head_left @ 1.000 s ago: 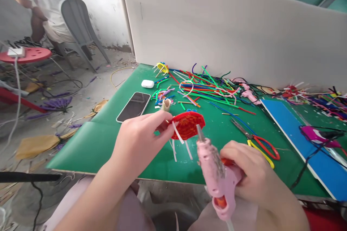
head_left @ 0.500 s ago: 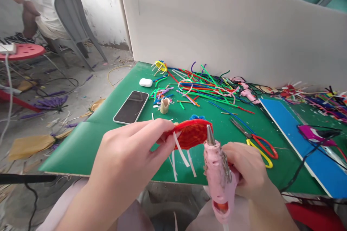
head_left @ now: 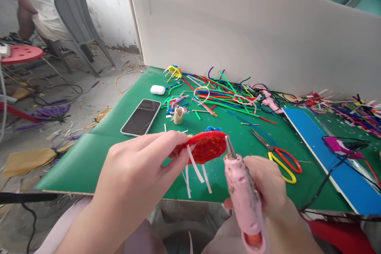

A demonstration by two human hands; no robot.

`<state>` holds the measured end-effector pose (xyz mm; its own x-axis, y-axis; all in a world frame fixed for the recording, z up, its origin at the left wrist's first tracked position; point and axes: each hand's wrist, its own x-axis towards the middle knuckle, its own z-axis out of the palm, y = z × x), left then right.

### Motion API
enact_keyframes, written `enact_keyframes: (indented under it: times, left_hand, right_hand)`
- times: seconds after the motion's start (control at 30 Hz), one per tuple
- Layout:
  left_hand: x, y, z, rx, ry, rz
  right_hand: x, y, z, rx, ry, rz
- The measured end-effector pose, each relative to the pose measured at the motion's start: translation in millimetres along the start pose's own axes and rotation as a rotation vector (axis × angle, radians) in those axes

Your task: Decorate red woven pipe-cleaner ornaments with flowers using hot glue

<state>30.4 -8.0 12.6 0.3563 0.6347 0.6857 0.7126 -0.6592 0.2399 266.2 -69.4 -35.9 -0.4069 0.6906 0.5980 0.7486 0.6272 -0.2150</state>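
My left hand (head_left: 149, 162) pinches the left edge of a red fuzzy disc (head_left: 208, 147), which seems to be made of coiled pipe cleaners. White strips (head_left: 196, 166) hang from the disc, and a blue fuzzy piece (head_left: 213, 128) shows above its far rim. My right hand (head_left: 268, 182) is wrapped round a pink hot glue gun (head_left: 242, 190) with dried glue on its body. The gun's metal nozzle points up at the disc's right edge, touching it or very close. My right fingers are partly hidden behind the gun.
On the green table (head_left: 89, 162) lie a phone (head_left: 142, 117), a white earbud case (head_left: 157, 89), a small tan tube (head_left: 178, 115), scissors (head_left: 282, 158) and many pipe cleaners (head_left: 226, 95). A blue board (head_left: 321, 154) with a cable lies right. A person (head_left: 38, 4) sits at far left.
The glue gun has tilted, its nozzle shifting slightly left and its rear end swinging right. The disc stays in my left hand. The whole view has shifted a little.
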Motion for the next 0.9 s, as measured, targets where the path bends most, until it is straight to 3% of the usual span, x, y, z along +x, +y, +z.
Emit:
enact_keyframes:
  times: [0.1,0.43,0.73,0.9]
  left_hand:
    - [0.3,-0.7,-1.0,-0.002,-0.021,-0.007]
    - [-1.5,2.2,-1.8,-0.013,-0.036,-0.075]
    - [-3.0,2.0,-3.3,-0.016,-0.045,-0.068]
    - [-2.4,2.8,-3.7,-0.028,-0.05,-0.06]
  right_hand:
    - [8.5,-4.3,-1.3,0.115,0.07,0.0]
    - [8.1,-2.4,7.8,0.074,0.077,-0.099]
    - [-0.6,-5.8,16.5,-0.007,0.336,-0.125]
    - [-0.9,-4.7,19.9,-0.013,0.298,-0.12]
